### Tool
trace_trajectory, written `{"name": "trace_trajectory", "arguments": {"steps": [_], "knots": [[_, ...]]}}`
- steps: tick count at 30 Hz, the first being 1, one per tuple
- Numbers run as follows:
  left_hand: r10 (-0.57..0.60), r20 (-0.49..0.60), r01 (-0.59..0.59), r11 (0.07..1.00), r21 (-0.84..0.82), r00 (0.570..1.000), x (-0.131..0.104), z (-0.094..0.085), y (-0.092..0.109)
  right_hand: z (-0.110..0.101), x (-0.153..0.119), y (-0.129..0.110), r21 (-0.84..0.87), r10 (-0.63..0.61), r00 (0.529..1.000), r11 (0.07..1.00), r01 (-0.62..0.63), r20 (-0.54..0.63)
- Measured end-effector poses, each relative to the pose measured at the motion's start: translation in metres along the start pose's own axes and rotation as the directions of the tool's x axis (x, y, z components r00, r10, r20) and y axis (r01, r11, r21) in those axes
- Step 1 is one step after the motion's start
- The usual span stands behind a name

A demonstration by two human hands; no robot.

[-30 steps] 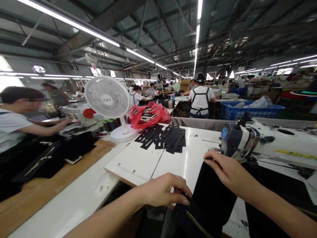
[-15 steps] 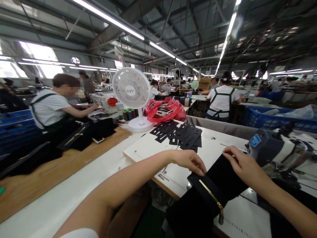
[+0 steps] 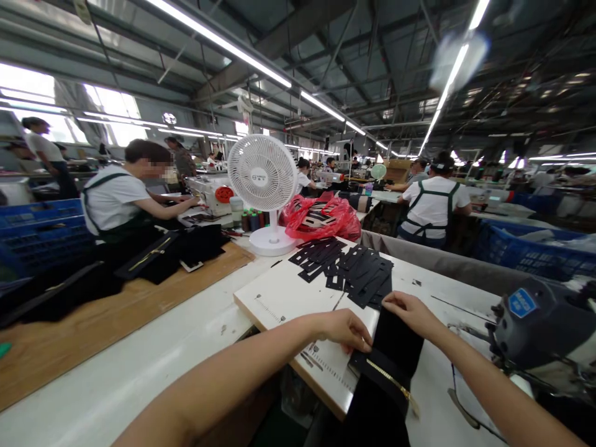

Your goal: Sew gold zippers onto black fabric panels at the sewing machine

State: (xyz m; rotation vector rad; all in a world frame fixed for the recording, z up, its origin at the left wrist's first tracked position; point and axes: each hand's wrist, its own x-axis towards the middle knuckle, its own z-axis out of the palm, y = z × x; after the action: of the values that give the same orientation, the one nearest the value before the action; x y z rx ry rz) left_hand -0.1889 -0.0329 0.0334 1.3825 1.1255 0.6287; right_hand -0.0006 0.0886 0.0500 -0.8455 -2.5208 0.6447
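A piece of black fabric [image 3: 397, 338] hangs over the front edge of the white table. A gold-toothed zipper [image 3: 385, 374] on a black strip runs across it, with its pull at the lower right end. My left hand [image 3: 345, 329] pinches the fabric's left edge, just above the zipper's upper end. The far edge of the same fabric is between the fingertips of my right hand [image 3: 407, 312]. The fabric's lower part drops below the tabletop, partly out of view.
Black cut pieces [image 3: 365, 273] lie piled behind my hands. Beyond them are a red plastic bag [image 3: 321, 214] and a white fan [image 3: 263, 174]. A sewing machine [image 3: 535, 316] stands at right. A co-worker [image 3: 118, 198] sits at left near black zippered pieces [image 3: 153, 254].
Both hands have shifted left with the fabric, which now hangs more upright in view. The camera view has turned, so the sewing machine appears farther right.
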Motion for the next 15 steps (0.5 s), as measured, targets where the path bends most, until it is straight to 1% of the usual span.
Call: {"name": "trace_trajectory", "arguments": {"steps": [3,6,9,11,15], "knots": [[0.022,-0.022,-0.022,1.000,-0.018,1.000,-0.009,-0.004,-0.008,-0.005,0.011,-0.008,0.059,-0.019,0.999,0.998,0.016,0.040],[0.048,-0.062,-0.051,0.998,-0.042,0.997,-0.013,-0.009,-0.013,-0.017,0.018,-0.022,0.051,-0.040,0.999,0.998,0.038,0.029],[0.089,-0.109,-0.096,0.993,-0.069,0.990,-0.014,-0.015,-0.013,-0.026,0.019,-0.036,-0.003,-0.051,0.997,0.999,0.051,-0.053],[0.114,-0.138,-0.127,0.988,-0.091,0.984,-0.014,-0.017,-0.010,-0.028,0.017,-0.041,-0.037,-0.052,0.991,0.998,0.048,-0.122],[0.111,-0.194,-0.141,0.979,-0.149,0.975,-0.011,-0.013,-0.004,-0.026,0.009,-0.041,-0.079,-0.042,0.972,0.997,0.024,-0.231]]}}
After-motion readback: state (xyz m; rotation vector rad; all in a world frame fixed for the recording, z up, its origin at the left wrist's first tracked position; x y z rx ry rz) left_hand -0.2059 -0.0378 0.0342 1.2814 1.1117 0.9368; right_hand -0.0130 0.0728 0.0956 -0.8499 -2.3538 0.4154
